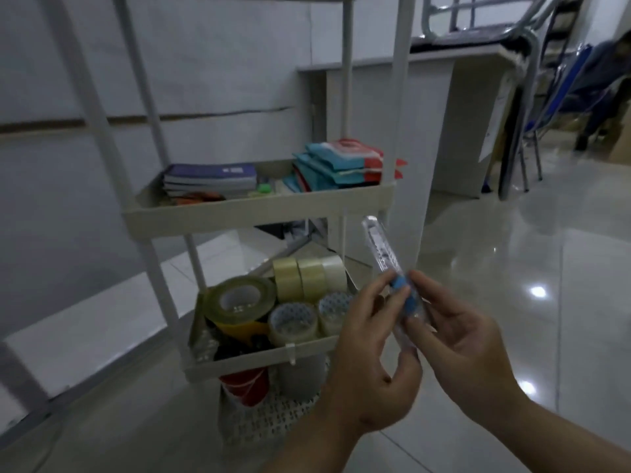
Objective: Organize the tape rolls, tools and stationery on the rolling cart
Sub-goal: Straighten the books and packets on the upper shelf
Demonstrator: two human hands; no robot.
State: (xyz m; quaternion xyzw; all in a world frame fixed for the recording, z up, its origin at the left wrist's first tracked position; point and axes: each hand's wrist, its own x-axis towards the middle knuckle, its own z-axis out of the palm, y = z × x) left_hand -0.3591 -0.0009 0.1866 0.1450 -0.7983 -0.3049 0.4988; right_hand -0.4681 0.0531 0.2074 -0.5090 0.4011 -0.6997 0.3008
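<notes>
A clear utility knife (392, 278) is pinched by both the left hand (372, 356) and right hand (467, 356), near right of the rolling cart (259, 209), and should be shelved with its blade retracted.

One head-worn wide-angle view, looking forward and down past the person's hands.

The camera sits above and just behind the left hand (370, 349) and right hand (467, 353), which fill the lower right, close to the lens. It faces the rolling cart (259, 209) standing near on the left, seen from above its lower shelves. Beyond, the tiled floor (512, 268) runs off to a white wall (205, 63) and a desk (444, 97). Straight lines bow at the frame edges.
</notes>
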